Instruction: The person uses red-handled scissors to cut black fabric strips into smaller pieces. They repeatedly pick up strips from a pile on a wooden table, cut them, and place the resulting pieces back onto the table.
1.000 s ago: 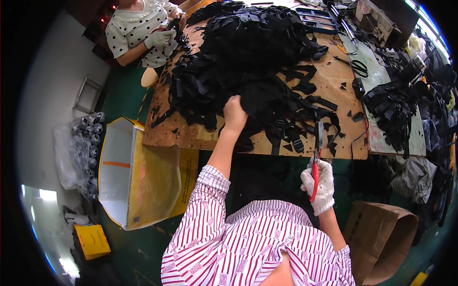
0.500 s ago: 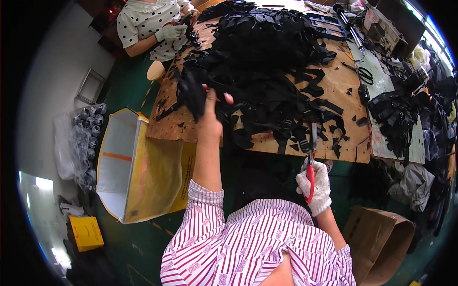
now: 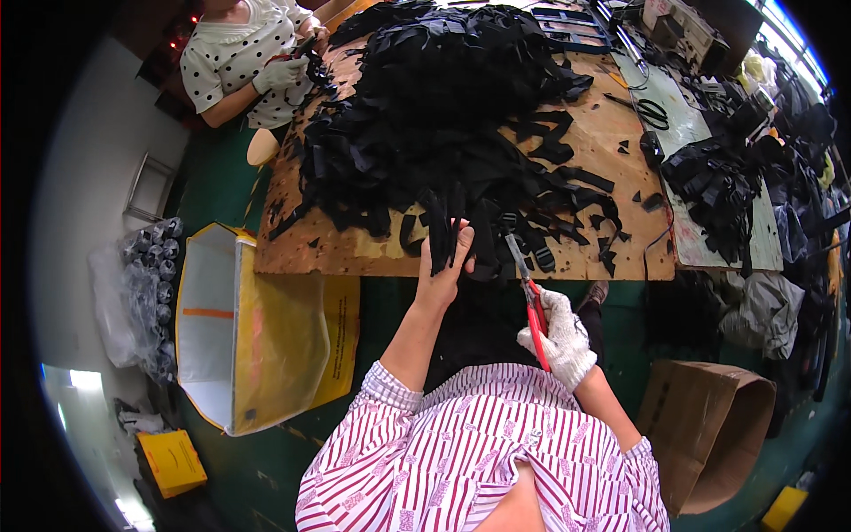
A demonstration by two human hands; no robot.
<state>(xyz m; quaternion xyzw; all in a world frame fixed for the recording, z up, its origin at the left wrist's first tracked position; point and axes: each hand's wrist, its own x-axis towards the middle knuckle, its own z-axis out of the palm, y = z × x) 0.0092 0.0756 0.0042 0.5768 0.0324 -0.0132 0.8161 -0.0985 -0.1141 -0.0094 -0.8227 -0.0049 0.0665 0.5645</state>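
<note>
Holding several black strips (image 3: 448,238), one scissors (image 3: 530,297).

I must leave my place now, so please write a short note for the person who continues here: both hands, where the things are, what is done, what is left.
Left hand: bare, gripping a bunch of black straps at the near edge of the wooden board.
Right hand: in a white glove, holding red-handled scissors, blades pointing toward the straps but apart from them.
Done: short black offcuts lie scattered on the board.
Left: a big pile of black straps fills the board. A yellow bag stands open at the left.
</note>
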